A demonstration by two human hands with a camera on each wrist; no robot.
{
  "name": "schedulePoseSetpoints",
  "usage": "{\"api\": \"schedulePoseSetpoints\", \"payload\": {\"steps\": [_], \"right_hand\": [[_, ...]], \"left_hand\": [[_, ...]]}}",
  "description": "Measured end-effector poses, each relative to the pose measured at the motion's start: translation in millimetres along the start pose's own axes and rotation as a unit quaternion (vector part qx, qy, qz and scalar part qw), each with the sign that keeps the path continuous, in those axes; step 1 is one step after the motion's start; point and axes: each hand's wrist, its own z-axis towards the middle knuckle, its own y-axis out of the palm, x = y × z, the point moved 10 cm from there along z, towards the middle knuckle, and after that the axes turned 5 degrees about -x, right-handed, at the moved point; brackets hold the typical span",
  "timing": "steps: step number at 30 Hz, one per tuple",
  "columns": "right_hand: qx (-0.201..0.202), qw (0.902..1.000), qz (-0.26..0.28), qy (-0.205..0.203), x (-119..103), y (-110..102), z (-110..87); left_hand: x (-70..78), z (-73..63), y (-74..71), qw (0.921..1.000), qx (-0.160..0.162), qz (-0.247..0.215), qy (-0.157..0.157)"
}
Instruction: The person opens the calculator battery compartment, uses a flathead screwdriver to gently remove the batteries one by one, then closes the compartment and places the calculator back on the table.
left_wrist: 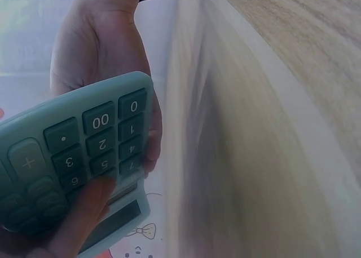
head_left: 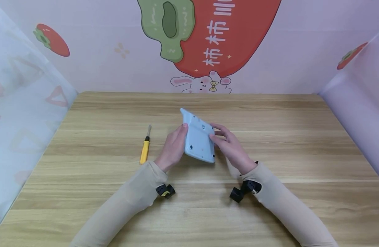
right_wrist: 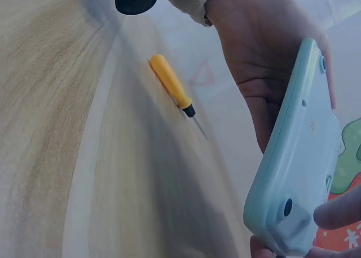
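Observation:
A light blue calculator [head_left: 198, 140] is held tilted up above the table, its screwed back towards the head camera. My left hand [head_left: 174, 145] grips its left side, the thumb along the edge. On the opposite side my right hand [head_left: 228, 145] holds the edge, with its thumb against the back. The left wrist view shows the calculator's dark keys [left_wrist: 101, 121] and display [left_wrist: 115, 221], with a fingertip [left_wrist: 101, 187] on the keys. In the right wrist view fingers pinch the far corner, near a black-filled round hole.
A screwdriver [head_left: 145, 147] with a yellow handle lies on the wooden table [head_left: 84, 164], left of my left hand. Behind the table hangs a pale cloth [head_left: 103, 72] printed with fruit and a rabbit. More cloth closes off both sides.

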Motion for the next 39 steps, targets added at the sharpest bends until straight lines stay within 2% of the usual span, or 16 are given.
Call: {"api": "schedulePoseSetpoints", "payload": {"steps": [11, 16, 22, 31, 39], "right_hand": [[0.017, 0.9997, 0.015, 0.012, 3.0, -8.2, -0.2], [0.028, 0.9994, 0.020, 0.011, 3.6, -13.0, 0.4], [0.037, 0.9991, 0.016, 0.012, 3.2, -18.2, -0.5], [0.046, 0.9988, 0.015, 0.006, 1.5, -23.3, -1.8], [0.048, 0.9988, 0.011, 0.002, 2.0, -26.2, -2.4]], "left_hand": [[-3.0, -2.3, -5.5, 0.9999, 0.006, 0.013, -0.006], [-4.4, -4.1, -5.6, 0.9998, -0.004, 0.016, -0.006], [-8.3, -4.9, -6.7, 0.9992, -0.007, 0.030, -0.024], [-19.7, -6.2, -9.6, 0.9961, 0.000, 0.044, -0.076], [-22.6, -6.5, -12.0, 0.9931, 0.012, 0.069, -0.094]]}}
